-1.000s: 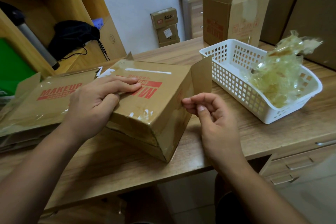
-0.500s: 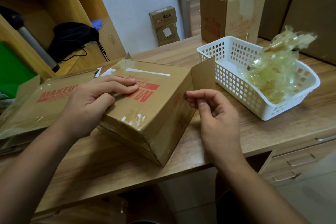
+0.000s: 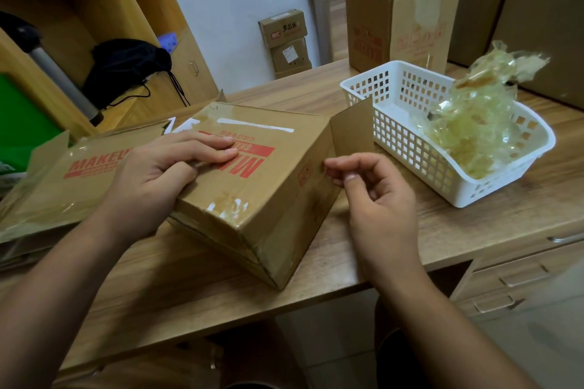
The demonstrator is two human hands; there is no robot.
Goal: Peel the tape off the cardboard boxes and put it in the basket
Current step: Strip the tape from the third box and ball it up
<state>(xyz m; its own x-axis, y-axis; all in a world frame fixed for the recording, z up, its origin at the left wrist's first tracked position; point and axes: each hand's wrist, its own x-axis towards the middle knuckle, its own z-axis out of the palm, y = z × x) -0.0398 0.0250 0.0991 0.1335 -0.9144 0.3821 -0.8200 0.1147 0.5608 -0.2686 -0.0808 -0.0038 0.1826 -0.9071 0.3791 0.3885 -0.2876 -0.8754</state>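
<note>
The cardboard box [image 3: 252, 193] is pressed down by the flat left hand [image 3: 158, 174]. At its right edge the right hand [image 3: 376, 196] is curled, and whether anything is pinched cannot be told. The basket [image 3: 407, 148] lies beyond the right hand. The box's tape [image 3: 227, 206] could be torn short if jerked.

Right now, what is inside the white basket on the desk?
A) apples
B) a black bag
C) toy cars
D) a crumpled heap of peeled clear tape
D: the white plastic basket holds a heap of crumpled yellowish clear tape that rises above its rim.
</note>
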